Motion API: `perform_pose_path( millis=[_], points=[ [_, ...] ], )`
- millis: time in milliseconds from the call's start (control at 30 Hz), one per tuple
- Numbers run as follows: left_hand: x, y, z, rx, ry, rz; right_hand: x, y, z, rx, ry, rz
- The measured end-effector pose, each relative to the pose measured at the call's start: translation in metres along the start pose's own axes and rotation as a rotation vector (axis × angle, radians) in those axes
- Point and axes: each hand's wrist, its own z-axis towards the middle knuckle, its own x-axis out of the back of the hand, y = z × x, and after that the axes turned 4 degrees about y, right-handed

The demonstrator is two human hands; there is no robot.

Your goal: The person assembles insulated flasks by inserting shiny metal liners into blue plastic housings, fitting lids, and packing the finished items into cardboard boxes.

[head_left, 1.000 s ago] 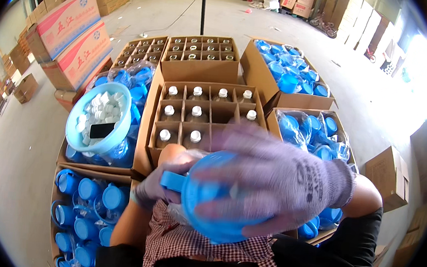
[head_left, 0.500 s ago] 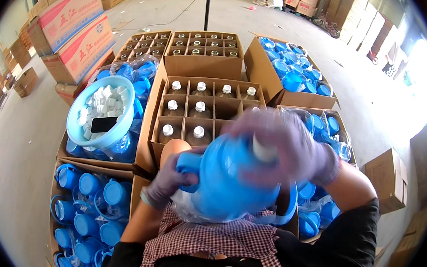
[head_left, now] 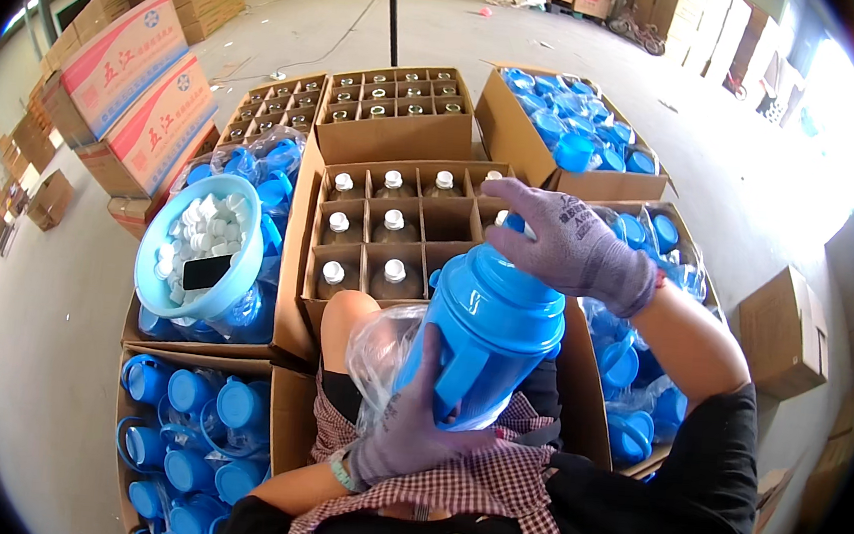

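Note:
Tilted in front of my body is a blue plastic thermos flask (head_left: 493, 317) with a side handle. My left hand (head_left: 420, 422) supports its lower side, the thumb up along the body and the fingers stretched beneath. Over its top is my right hand (head_left: 584, 244), thumb and forefinger spread apart beside a small blue part at the mouth. That part is mostly hidden by the hand. Both hands wear purple-grey gloves. Clear plastic wrap (head_left: 380, 354) hangs at the flask's left side. Beyond it stands a divided carton (head_left: 315, 218) of bottles with white caps (head_left: 391, 220).
At the left, a light-blue basin (head_left: 150, 275) holds white caps and a black phone (head_left: 208, 272). Cartons of blue flasks (head_left: 241, 403) flank me on both sides. Further off are more divided cartons (head_left: 396, 144), stacked printed boxes (head_left: 158, 115) and a fan stand (head_left: 394, 23).
The flask has turned more upright, and my left hand has gone from its handle to its lower side. My right hand has risen, its fingers now spread. A white piece seen there earlier no longer shows.

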Motion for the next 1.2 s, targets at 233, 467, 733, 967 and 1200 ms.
perform_pose_path(
  millis=[233, 467, 733, 967, 1200],
  points=[
    [0.075, -0.054, 0.047, 0.362, -0.448, -0.862, 0.035, -0.055, 0.035, 0.358, -0.083, 0.646],
    [0.02, -0.019, -0.019, 0.106, -0.005, -0.28, 0.028, -0.036, 0.004, -0.303, -0.122, 0.096],
    [0.045, -0.039, 0.037, 0.479, -0.17, -0.595, 0.019, -0.04, 0.021, -0.032, 0.144, 0.723],
    [0.053, -0.034, 0.022, 0.304, -0.317, -0.56, 0.045, -0.054, 0.02, -0.026, 0.03, 0.321],
    [0.056, -0.046, 0.021, 0.301, -0.267, -0.427, 0.016, -0.049, 0.006, 0.003, 0.127, 0.723]
  ],
)
